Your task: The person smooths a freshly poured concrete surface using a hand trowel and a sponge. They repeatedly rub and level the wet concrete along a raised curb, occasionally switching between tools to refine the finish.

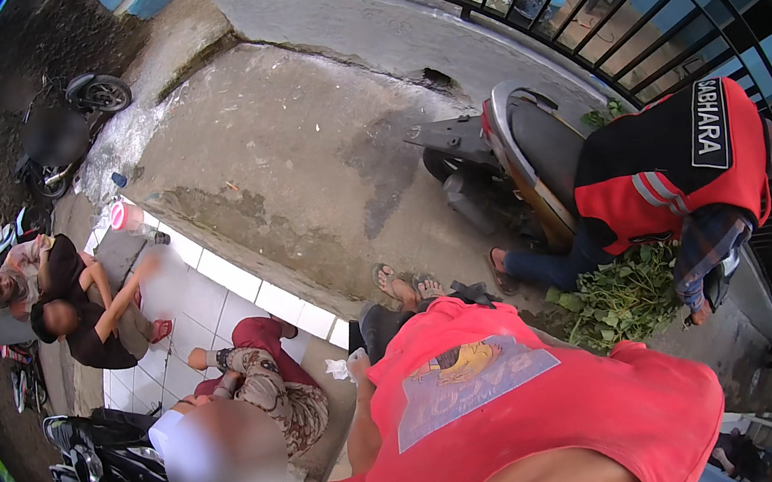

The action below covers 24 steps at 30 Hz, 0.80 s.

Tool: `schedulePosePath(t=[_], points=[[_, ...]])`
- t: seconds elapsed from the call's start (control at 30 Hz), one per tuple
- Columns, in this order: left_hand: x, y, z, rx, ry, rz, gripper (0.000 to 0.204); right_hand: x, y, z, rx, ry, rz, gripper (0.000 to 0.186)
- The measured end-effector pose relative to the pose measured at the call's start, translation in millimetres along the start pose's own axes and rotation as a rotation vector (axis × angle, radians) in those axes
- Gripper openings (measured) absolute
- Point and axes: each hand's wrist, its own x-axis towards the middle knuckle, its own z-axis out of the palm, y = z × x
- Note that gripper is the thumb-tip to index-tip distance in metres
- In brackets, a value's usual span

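Note:
My left hand [359, 365] hangs beside my left hip, its fingers closed on a crumpled white wad [337, 369]; paper or thin plastic, I cannot tell which. Below the hem of my red shirt [484, 394], my feet in sandals [398, 283] stand on the concrete. My right hand is out of sight beyond the shirt's right side. To my right front lies a big bunch of green leafy stems [623, 298]. Beside it, a person in a red and black vest [669, 165] sits on a scooter [529, 139], one hand lowered past the leaves.
Several people sit along a white-tiled ledge [229, 273] at my left; one [274, 392] is close by. A black motorcycle [95, 474] stands at the lower left, another [60, 138] farther off. A pink-lidded tub [124, 216] rests on the ledge. Black railings [561, 13] run along the far wall.

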Motion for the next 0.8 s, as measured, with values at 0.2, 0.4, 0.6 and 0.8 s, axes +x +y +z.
schedulePosePath(t=[0.2, 0.4, 0.6, 0.8], points=[[14, 20, 11, -0.165, -0.008, -0.127, 0.034, 33, -31, -44, -0.220, -0.086, -0.137, 0.035], [65, 53, 31, -0.022, 0.027, 0.087, 0.042, 70, -52, -128, -0.576, 0.152, -0.179, 0.034], [70, 80, 4, -0.203, 0.060, -0.104, 0.039, 64, -148, -192, 0.008, 0.254, 0.062, 0.015], [91, 52, 12, -0.250, -0.056, -0.116, 0.035, 70, -158, -176, 0.190, 0.181, 0.117, 0.019]])
